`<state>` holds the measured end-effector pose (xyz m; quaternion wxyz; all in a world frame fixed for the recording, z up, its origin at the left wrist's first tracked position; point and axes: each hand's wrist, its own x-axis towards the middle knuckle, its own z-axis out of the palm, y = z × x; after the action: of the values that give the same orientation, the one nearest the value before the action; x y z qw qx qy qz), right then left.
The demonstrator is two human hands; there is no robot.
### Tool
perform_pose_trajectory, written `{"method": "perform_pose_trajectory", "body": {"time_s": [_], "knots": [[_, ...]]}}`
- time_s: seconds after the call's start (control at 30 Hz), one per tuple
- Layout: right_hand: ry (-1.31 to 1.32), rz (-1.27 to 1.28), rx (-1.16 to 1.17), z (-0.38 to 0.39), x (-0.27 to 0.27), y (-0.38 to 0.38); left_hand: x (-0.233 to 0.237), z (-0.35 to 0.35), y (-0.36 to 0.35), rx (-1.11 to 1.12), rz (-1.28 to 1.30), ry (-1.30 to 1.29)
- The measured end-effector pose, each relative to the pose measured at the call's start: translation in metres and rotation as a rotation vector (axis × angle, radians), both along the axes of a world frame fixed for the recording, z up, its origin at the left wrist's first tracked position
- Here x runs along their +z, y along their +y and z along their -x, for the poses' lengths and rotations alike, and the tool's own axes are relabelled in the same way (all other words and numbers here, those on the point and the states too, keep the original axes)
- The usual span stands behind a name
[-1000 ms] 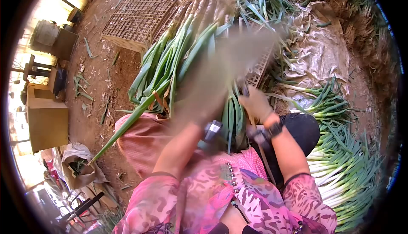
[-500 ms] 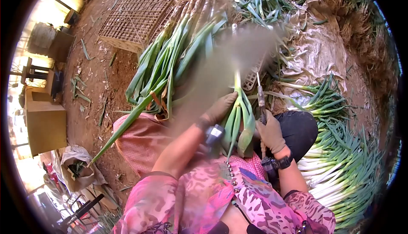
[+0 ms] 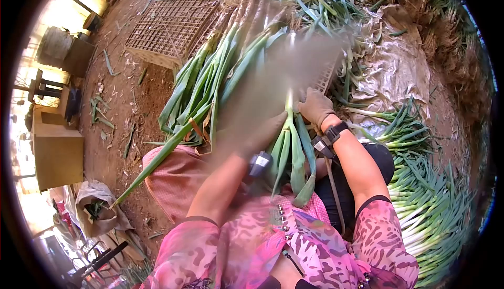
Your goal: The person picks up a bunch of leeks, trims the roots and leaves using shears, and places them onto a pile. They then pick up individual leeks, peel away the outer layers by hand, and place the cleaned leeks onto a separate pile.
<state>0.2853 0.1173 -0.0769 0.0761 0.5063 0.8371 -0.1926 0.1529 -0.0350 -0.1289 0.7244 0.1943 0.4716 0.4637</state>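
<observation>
My gloved left hand (image 3: 268,131) is closed round a leek (image 3: 295,145), whose green leaves hang down toward my lap; a grey smear over the view blurs part of this hand. At the leek's right side is my gloved right hand (image 3: 315,106), fingers bent, with a thin hose running down below its wrist. What this hand holds is hidden. Untrimmed leeks (image 3: 210,82) with roots lie to the left, across my knee. Leeks with white stems (image 3: 415,221) are piled at the right.
A plastic crate (image 3: 170,29) stands at the upper left. Loose leaves (image 3: 325,0) are heaped at the top, beside a pale sheet (image 3: 399,63). At the far left are a wooden box (image 3: 58,152) and a sack (image 3: 97,205).
My right hand has moved up and left, next to the leek's stem. The slim tool seen in it earlier no longer shows clearly. The held leek has turned slightly.
</observation>
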Motion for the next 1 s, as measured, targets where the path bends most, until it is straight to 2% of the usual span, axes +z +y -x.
{"method": "perform_pose_trajectory", "body": {"time_s": [0.03, 0.1, 0.17, 0.2, 0.23, 0.3, 0.4, 0.43, 0.47, 0.5, 0.53, 0.57, 0.63, 0.67, 0.73, 0.83, 0.87, 0.9, 0.97, 1.0], "knots": [[0.036, 0.034, -0.052, -0.003, 0.0, 0.001, 0.003, 0.001, -0.001, 0.027, 0.05, -0.181], [0.106, 0.097, -0.162, -0.014, 0.001, 0.0, 0.008, 0.002, -0.001, 0.081, 0.037, -0.266], [0.131, 0.153, -0.129, -0.029, 0.011, -0.02, 0.004, 0.01, -0.006, 0.078, 0.048, -0.426], [0.197, 0.18, -0.064, -0.043, 0.003, -0.038, -0.001, 0.012, -0.005, 0.075, 0.077, -0.65], [0.262, 0.206, 0.002, -0.055, -0.005, -0.053, 0.007, 0.009, -0.002, 0.117, 0.121, -0.593], [0.208, 0.279, -0.064, -0.065, 0.018, -0.068, 0.034, -0.002, 0.005, 0.203, 0.204, -0.477], [0.23, 0.244, -0.26, -0.071, 0.027, -0.058, 0.025, -0.014, 0.005, -0.118, 0.01, -0.003], [0.256, 0.203, -0.337, -0.072, 0.027, -0.045, 0.048, -0.029, 0.006, -0.182, 0.002, 0.146], [0.321, 0.155, -0.348, -0.071, 0.021, -0.037, 0.034, -0.041, 0.003, -0.171, -0.113, 0.252], [0.273, 0.13, -0.299, -0.067, 0.015, -0.032, 0.018, -0.05, 0.002, -0.157, -0.228, 0.359], [0.224, 0.101, -0.251, -0.06, 0.015, -0.029, 0.018, -0.053, 0.003, -0.151, -0.154, 0.301], [0.174, 0.072, -0.206, -0.055, 0.016, -0.027, 0.017, -0.05, 0.006, -0.308, -0.138, 0.543], [0.113, 0.2, -0.16, -0.046, 0.012, -0.03, 0.019, -0.033, 0.022, -0.622, -0.098, 1.027], [0.11, 0.168, -0.15, -0.043, 0.014, -0.034, 0.048, -0.02, 0.031, -0.739, -0.054, 1.192], [0.135, 0.136, -0.147, -0.033, 0.024, -0.046, 0.055, 0.011, 0.05, -0.354, -0.185, 1.351], [0.181, 0.167, 0.034, -0.031, 0.019, -0.062, 0.128, 0.052, 0.084, -0.038, -0.265, 1.868], [0.183, 0.139, 0.113, -0.031, 0.004, -0.063, 0.097, 0.086, 0.114, -0.04, -0.113, 1.912], [0.124, 0.14, 0.078, -0.03, 0.003, -0.061, 0.08, 0.1, 0.126, -0.005, -0.03, 1.896], [0.006, 0.146, 0.013, -0.025, 0.001, -0.058, 0.041, 0.131, 0.143, -0.202, 0.183, 1.858], [0.008, 0.155, -0.093, -0.027, 0.0, -0.052, 0.043, 0.129, 0.145, -0.245, 0.181, 1.783]]}}
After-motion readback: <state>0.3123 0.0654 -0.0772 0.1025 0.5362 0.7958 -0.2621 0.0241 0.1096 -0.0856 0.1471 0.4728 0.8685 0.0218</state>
